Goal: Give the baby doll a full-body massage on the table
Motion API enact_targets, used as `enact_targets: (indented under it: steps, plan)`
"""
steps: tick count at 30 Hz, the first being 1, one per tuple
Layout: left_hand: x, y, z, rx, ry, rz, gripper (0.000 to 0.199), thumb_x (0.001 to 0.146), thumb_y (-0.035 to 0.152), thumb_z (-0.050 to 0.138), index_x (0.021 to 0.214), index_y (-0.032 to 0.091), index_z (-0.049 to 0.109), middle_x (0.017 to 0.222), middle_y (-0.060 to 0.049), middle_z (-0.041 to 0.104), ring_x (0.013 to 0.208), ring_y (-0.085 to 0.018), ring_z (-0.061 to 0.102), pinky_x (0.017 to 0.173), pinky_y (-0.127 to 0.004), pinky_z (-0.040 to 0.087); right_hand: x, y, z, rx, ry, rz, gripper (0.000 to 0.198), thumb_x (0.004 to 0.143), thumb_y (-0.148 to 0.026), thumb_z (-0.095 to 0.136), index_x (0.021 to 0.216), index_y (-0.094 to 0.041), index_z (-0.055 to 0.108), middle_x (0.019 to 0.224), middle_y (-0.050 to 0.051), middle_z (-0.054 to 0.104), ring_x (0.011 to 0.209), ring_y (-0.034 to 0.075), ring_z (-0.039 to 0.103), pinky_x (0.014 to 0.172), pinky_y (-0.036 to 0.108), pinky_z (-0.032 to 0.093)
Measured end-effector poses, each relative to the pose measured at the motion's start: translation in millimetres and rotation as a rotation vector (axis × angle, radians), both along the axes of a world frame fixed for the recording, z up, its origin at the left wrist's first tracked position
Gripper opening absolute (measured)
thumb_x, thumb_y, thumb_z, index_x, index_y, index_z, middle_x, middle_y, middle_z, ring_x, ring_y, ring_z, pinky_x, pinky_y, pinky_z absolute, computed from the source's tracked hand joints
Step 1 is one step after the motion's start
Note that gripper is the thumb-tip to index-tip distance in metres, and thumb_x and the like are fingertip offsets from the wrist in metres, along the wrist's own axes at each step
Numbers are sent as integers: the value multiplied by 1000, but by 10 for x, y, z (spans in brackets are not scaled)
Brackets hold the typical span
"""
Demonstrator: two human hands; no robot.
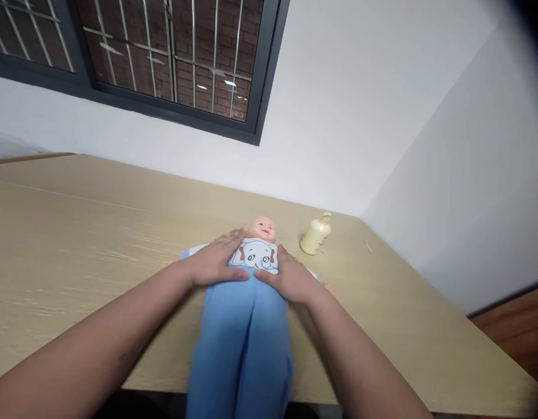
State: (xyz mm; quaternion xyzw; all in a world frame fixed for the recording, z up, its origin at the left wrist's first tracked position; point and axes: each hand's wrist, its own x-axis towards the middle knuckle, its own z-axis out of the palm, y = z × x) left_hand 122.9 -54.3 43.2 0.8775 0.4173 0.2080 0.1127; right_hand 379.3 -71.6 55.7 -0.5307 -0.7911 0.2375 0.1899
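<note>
A baby doll [263, 228] lies on its back on the wooden table, its head toward the wall. It wears a white top with an elephant face [256, 255] and long blue trousers [246, 343], whose legs stretch toward me past the table's front edge. My left hand [218, 256] rests on the left side of the doll's torso, fingers stretched out and thumb at the waist. On the other side, my right hand [290, 273] lies with fingers extended and its thumb also at the waist. The doll's arms are partly hidden behind my hands.
A cream pump bottle [315, 235] stands on the table [98, 233] to the right of the doll's head. A thin pale strand [369, 245] lies farther right. White walls and a barred window [173, 58] are behind the table.
</note>
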Motion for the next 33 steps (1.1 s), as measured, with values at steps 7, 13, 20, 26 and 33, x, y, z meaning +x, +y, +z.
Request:
enact_targets:
  steps: [7, 13, 20, 26, 33]
  plan:
    - [347, -347, 152, 27, 114, -236, 111, 81, 80, 52, 162, 13, 15, 165, -17, 18, 153, -35, 16, 125, -51, 10, -43, 33, -90, 49, -72, 27, 95, 77, -79, 59, 150, -22, 39, 156, 16, 40, 145, 38, 36, 116, 53, 32]
    - [360, -311, 141, -16, 124, -196, 100, 86, 77, 48, 161, 15, 23, 165, -15, 22, 153, -33, 20, 125, -50, 14, -4, 59, -68, -11, -56, 36, 107, 73, -81, 63, 156, -21, 31, 162, 16, 31, 149, 39, 30, 118, 55, 29]
    - [168, -127, 74, -139, 60, -69, 84, 97, 69, 30, 161, 16, 21, 167, -10, 13, 155, -29, 9, 126, -46, 12, 68, 88, 34, 28, 86, 235, 77, 89, -68, 56, 153, -30, 38, 155, 7, 44, 142, 33, 41, 117, 51, 33]
    - [-108, 64, -13, -270, 8, 98, 83, 98, 70, 18, 162, 17, 16, 167, -9, 11, 154, -28, 15, 125, -45, 15, 274, 234, 24, -62, 118, 371, 76, 92, -67, 51, 155, -29, 33, 158, 6, 41, 140, 30, 45, 115, 45, 37]
    - [-158, 77, -111, -179, 47, 195, 81, 98, 68, 13, 160, 19, 28, 161, -10, 34, 148, -29, 35, 118, -45, 31, 408, 348, -92, -49, -60, 259, 72, 93, -71, 42, 154, -34, 34, 149, 3, 54, 130, 28, 57, 107, 41, 43]
